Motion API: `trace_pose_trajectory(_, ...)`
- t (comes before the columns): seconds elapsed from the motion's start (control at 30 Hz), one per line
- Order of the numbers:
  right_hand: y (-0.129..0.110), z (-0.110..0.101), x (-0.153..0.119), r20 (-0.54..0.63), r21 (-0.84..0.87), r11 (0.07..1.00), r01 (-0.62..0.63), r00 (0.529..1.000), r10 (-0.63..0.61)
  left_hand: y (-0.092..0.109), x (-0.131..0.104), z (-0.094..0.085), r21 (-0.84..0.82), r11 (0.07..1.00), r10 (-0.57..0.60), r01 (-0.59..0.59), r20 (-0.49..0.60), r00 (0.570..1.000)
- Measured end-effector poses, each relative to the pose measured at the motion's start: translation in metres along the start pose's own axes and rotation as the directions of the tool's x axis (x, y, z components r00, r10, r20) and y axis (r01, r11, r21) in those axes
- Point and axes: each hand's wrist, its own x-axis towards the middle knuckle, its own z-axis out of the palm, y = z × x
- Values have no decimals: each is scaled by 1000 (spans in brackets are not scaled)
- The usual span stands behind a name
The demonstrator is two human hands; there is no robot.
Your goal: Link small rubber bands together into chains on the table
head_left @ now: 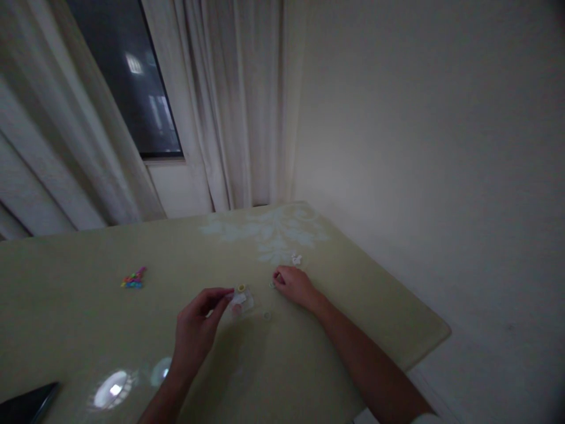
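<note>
Left hand (197,321) pinches clear case (247,304) at its left edge, likely to steady it; right hand (296,285) curled, grasp indeterminable.

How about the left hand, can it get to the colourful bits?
Probably yes: only tabletop shows between the left hand and the colourful bits. But the hand seems to be pinching a clear plastic piece, so it might have to let go first.
</note>
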Motion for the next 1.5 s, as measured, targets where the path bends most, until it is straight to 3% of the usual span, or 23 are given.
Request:
trace_pose_trajectory(0.27, -6, -2, -1, 37, -16, 1000, 1, 999, -1, 1, 7, -7, -96, 992, -96, 87, -95, 991)
trace_pose_trajectory(0.57, -15, -7, -8, 115, -103, 995, 11, 993, 0, 1, 7, -3, -115, 990, -78, 76, -10, 997)
trace_pose_trajectory(0.7, -14, -15, -14, 194, -25, 995, 94, 977, -88, -7, 10, -6, -23, 998, -66, 65, -7, 998)
trace_pose_trajectory(0.9, -19, -17, -20, 303, 237, 953, 192, 917, -260, -18, 8, -4, 82, 995, -65, 60, 56, 996)
trace_pose_trajectory(1.13, -26, -13, -24, 321, 159, 960, 230, 908, -270, -24, 1, 1, 336, 939, 12, -65, 157, 988)
trace_pose_trajectory(1.3, -25, -13, -23, 351, 215, 952, 216, 893, -282, -26, 3, 3, 362, 913, 124, -189, 195, 973)
trace_pose_trajectory(1.5, -23, -12, -21, 357, 246, 947, 206, 889, -286, -28, 1, 8, 399, 906, 68, -143, 196, 978)
